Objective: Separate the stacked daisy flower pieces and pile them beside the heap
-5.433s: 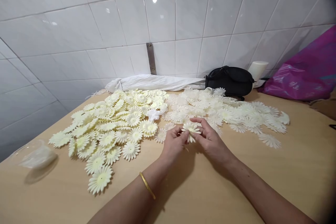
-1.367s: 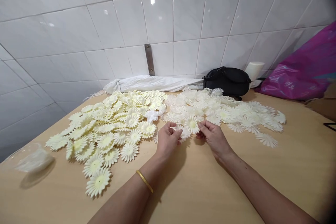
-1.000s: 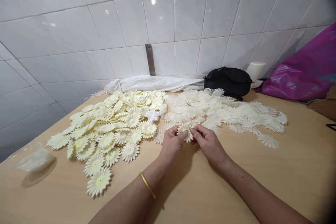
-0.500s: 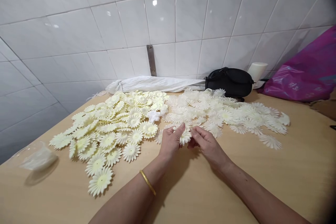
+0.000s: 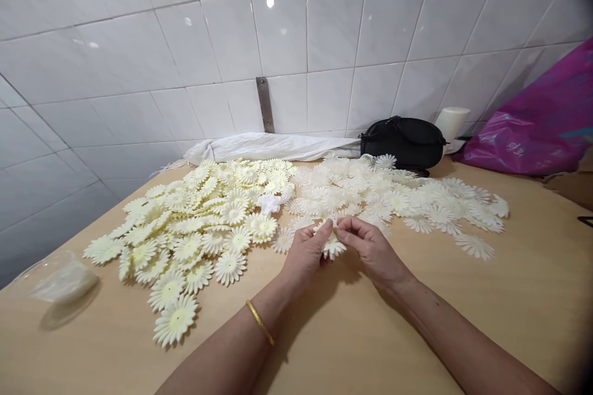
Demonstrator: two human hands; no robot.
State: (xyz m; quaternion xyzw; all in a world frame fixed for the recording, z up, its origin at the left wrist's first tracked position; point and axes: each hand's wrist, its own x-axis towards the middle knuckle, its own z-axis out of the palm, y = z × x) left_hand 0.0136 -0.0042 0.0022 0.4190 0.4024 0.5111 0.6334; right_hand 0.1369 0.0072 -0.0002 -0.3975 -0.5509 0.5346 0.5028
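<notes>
Between my two hands is a pale artificial flower [image 5: 334,248] with long petals. My left hand [image 5: 308,250] pinches its left side, thumb on top. The fingers of my right hand [image 5: 365,244] are closed at its upper right edge; their tips are partly hidden. Left of my hands spreads a heap of pale yellow flower pieces [image 5: 188,247], many with yellow centres. Beyond my hands and to the right lies a heap of whiter, thinner flower pieces [image 5: 361,188]. One white piece [image 5: 475,246] sits apart at the right.
A clear plastic container [image 5: 65,281] with whitish contents stands on the wooden table [image 5: 417,345] at left. Along the tiled wall lie a white cloth [image 5: 278,147] and a black case [image 5: 403,143]. A white bottle [image 5: 451,123] and a purple bag [image 5: 528,126] are at the back right.
My right hand has come closer to my left. The flower between them has shifted slightly right and tilted. The heaps look unchanged.
</notes>
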